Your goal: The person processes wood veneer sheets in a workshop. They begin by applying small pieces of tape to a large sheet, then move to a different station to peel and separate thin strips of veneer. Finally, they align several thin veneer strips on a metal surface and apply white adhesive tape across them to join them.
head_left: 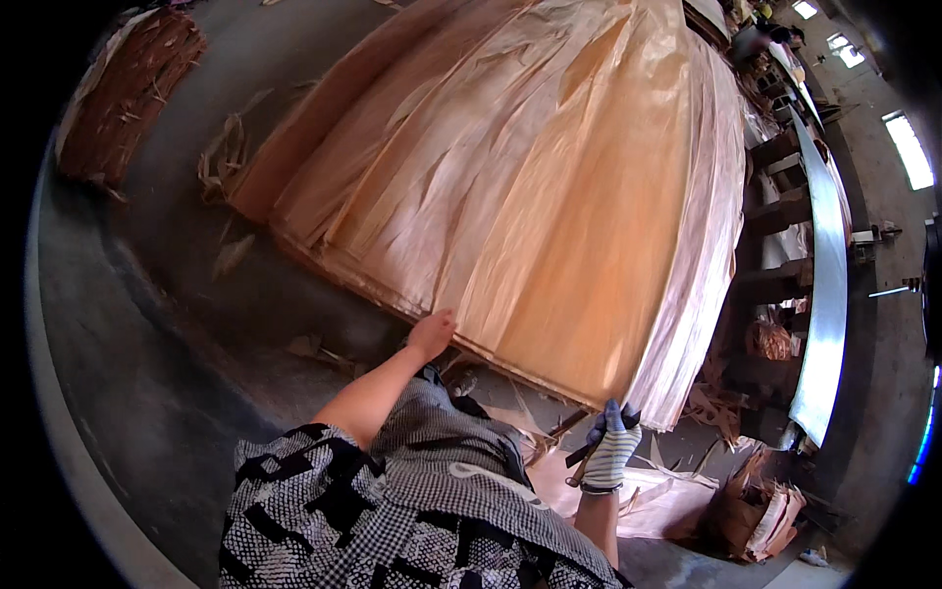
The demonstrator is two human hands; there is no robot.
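A large stack of thin wood veneer sheets [599, 226] spreads out before me, orange-tan in the middle and pinkish at the sides. My bare left hand [433, 334] is at its near edge, fingers closed over the rim of the veneer. At the near right corner is my right hand [612, 454], in a white glove with dark stripes and bluish fingertips. It is closed around a tool [579, 459] with a dark flat part and a brown, wooden-looking end. The glove hides the tool's middle, so its exact kind does not show.
A bundle of reddish-brown veneer [132, 93] lies at the far left. Torn strips [226, 157] litter the floor beside the stack. On the right stands a rack with a long pale metal sheet [822, 294]. Crumpled veneer scraps [760, 515] sit at the lower right.
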